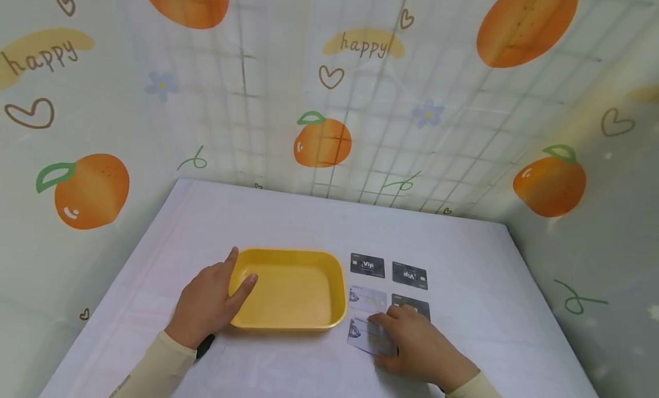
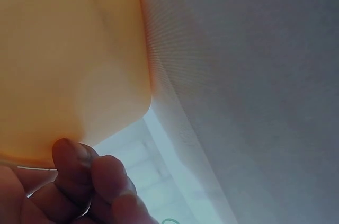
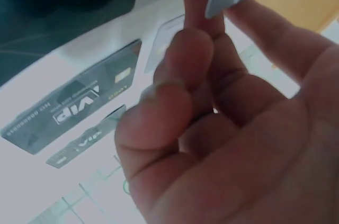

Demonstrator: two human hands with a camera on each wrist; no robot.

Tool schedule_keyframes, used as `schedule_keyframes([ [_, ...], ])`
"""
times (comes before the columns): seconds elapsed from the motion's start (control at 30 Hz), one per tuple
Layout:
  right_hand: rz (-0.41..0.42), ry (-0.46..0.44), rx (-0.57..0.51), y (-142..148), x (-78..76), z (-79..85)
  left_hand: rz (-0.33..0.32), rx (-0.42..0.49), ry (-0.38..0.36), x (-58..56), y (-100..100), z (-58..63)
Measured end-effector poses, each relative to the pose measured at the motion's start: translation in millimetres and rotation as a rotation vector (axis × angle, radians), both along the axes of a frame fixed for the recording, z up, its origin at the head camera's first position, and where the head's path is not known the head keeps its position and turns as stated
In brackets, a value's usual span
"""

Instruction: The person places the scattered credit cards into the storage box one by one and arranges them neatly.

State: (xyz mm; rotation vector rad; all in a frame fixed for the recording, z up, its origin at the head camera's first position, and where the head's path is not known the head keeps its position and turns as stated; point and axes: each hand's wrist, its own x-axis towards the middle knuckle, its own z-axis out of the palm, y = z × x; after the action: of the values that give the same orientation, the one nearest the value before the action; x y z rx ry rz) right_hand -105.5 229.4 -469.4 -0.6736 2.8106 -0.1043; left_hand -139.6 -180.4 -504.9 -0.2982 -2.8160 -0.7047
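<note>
A yellow plastic tray [image 1: 288,325] lies on the table. My left hand [image 1: 208,298] grips its left rim, with the thumb over the inside and the other fingers along the outside; in the left wrist view those fingers [image 2: 71,173] curl against the tray's wall [image 2: 95,91]. To the right of the tray, my right hand [image 1: 412,343] pinches a silver card [image 1: 362,335] between thumb and fingers. The card looks tilted. Just beyond it lies a second silver card [image 1: 366,298]. Beside that, a black card [image 1: 419,304] is partly hidden by the right hand.
Two black VIP cards [image 1: 368,265] [image 1: 409,275] lie farther back, right of the tray. The white tabletop [image 1: 309,215] meets a curtain printed with oranges [image 1: 322,143] at the back and on both sides.
</note>
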Motion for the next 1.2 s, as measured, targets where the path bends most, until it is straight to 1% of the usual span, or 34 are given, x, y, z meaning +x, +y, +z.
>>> schedule_keyframes([
  [0.1,0.01,0.024,0.019,-1.8,0.0,1.1,0.003,-0.001,-0.006,0.4,-0.5,0.0],
  [0.23,0.024,0.086,0.036,-1.8,-0.4,3.5,0.003,0.004,-0.009,0.0,-0.8,-1.6],
  [0.33,-0.003,0.115,0.048,-1.7,-4.1,9.2,0.001,0.016,-0.006,-0.2,-1.7,-2.9],
  [0.47,-0.066,0.165,0.07,-0.4,-11.1,24.0,-0.001,0.025,0.001,-0.5,-1.9,-4.9],
  [0.57,-0.065,0.248,0.062,0.2,-17.0,38.0,0.002,0.029,-0.002,-0.8,-2.0,-5.7],
  [0.7,0.03,0.382,-0.011,-7.7,-26.4,60.2,0.0,0.042,-0.007,-2.2,-2.1,-5.9],
  [0.8,0.112,0.444,-0.038,-26.6,-37.3,72.9,0.003,0.042,-0.006,-3.3,-4.5,-5.6],
  [0.83,0.132,0.449,-0.032,-34.4,-41.6,75.2,0.004,0.041,-0.004,-3.5,-5.0,-5.3],
  [0.9,0.174,0.443,-0.007,-51.6,-49.9,78.3,0.009,0.034,0.0,-3.8,-5.3,-4.9],
  [1.0,0.23,0.405,0.041,-80.5,-61.4,78.9,0.018,0.027,0.013,-3.4,-5.0,-4.2],
  [1.2,0.333,0.325,0.12,-137.8,-82.1,70.5,0.048,-0.013,0.023,-4.4,-2.0,-7.3],
])
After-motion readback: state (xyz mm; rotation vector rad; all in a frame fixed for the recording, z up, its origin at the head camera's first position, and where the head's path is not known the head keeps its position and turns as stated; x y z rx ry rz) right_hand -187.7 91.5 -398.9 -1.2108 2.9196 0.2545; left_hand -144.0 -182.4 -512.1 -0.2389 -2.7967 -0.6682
